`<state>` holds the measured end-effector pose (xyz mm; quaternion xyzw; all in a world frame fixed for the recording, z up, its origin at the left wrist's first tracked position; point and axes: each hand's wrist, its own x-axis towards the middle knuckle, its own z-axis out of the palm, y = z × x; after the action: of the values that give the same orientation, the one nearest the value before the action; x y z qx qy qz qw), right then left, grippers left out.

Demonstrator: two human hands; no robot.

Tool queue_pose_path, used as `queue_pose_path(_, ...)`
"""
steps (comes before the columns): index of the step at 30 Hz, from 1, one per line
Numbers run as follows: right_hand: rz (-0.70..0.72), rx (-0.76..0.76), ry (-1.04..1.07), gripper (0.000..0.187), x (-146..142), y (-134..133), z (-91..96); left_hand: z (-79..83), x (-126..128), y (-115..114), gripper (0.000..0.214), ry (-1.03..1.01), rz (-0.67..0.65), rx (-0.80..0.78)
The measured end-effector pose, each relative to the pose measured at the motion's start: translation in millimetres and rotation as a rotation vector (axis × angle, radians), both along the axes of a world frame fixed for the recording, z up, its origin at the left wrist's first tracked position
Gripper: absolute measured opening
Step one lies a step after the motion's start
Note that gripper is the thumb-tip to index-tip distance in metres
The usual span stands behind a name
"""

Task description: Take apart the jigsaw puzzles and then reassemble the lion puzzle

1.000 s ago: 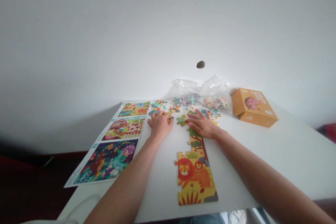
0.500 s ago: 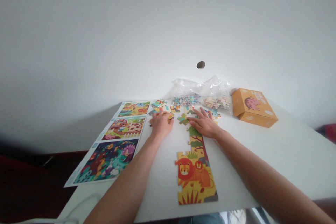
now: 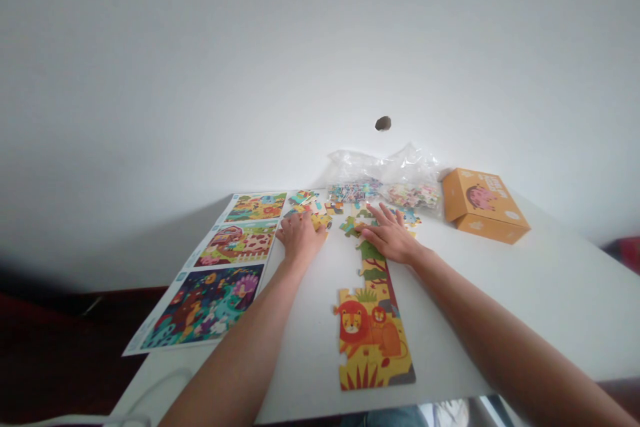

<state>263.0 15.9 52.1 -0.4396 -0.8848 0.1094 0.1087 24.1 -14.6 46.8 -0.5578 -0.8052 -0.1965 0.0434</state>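
Note:
My left hand (image 3: 301, 237) rests among loose puzzle pieces (image 3: 320, 219) at the far side of the table, thumb apart from the fingers, which partly hide the pieces beneath. My right hand (image 3: 390, 237) lies with fingers spread over the far end of a joined puzzle strip (image 3: 375, 267). Its near end shows a red-maned lion and a smaller lion on yellow. By the right fingertips is a green puzzle piece (image 3: 349, 227). More pieces (image 3: 411, 216) stick out beyond that hand.
To the left lies a sheet with three printed pictures (image 3: 200, 307). Clear plastic bags (image 3: 355, 190) of puzzle pieces lean against the wall. An orange box (image 3: 485, 203) stands at the back right. A white cable (image 3: 75, 420) runs along the lower left.
My left hand has shifted slightly left, its thumb and fingers now lower over the pile, uncovering yellow pieces to its right. My right hand stays nearly in place.

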Motion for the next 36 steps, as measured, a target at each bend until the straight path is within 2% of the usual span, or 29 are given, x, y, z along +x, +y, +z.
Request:
queue_pose_path(6,-0.057,0.010,0.009,0.055,1,0,0.0,-3.1,-3,3,0.053,-0.041,-0.018,0.115)
queue_pose_path(10,-0.098,0.020,-0.009,0.053,1,-1,0.9,-4.7,-1,5,0.055,-0.147,-0.248,0.266)
queue_pose_path(12,-0.098,0.023,-0.015,0.051,1,-1,1.5,-3.6,1,5,0.055,-0.189,-0.407,0.294)
queue_pose_path(14,-0.081,0.026,-0.015,0.049,1,-1,1.7,-0.6,2,4,0.055,-0.187,-0.480,0.282)
queue_pose_path(16,-0.073,0.034,-0.013,0.047,1,-1,1.4,3.8,0,2,0.052,-0.159,-0.380,0.261)
queue_pose_path(19,-0.089,0.047,-0.011,0.045,1,-1,0.2,9.8,-11,1,0.049,-0.139,-0.017,0.234)
queue_pose_path(20,-0.097,0.051,-0.010,0.045,1,0,-0.2,10.8,-16,1,0.047,-0.142,0.067,0.210)
queue_pose_path(22,-0.109,0.051,-0.008,0.045,1,0,-0.9,10.5,-22,2,0.042,-0.147,0.164,0.127)
queue_pose_path(24,-0.116,0.047,-0.008,0.045,0,0,-1.1,7.4,-23,3,0.035,-0.138,0.189,0.037)
queue_pose_path(26,-0.119,0.045,-0.010,0.044,0,0,-1.0,2.8,-20,3,0.031,-0.111,0.152,-0.008)
queue_pose_path(31,-0.114,0.056,-0.005,0.043,0,0,-1.4,-4.7,-9,2,0.030,-0.054,0.030,0.006)
queue_pose_path(36,-0.071,0.074,0.018,0.041,-1,-1,-3.6,-4.5,-11,3,0.032,-0.047,0.023,0.002)
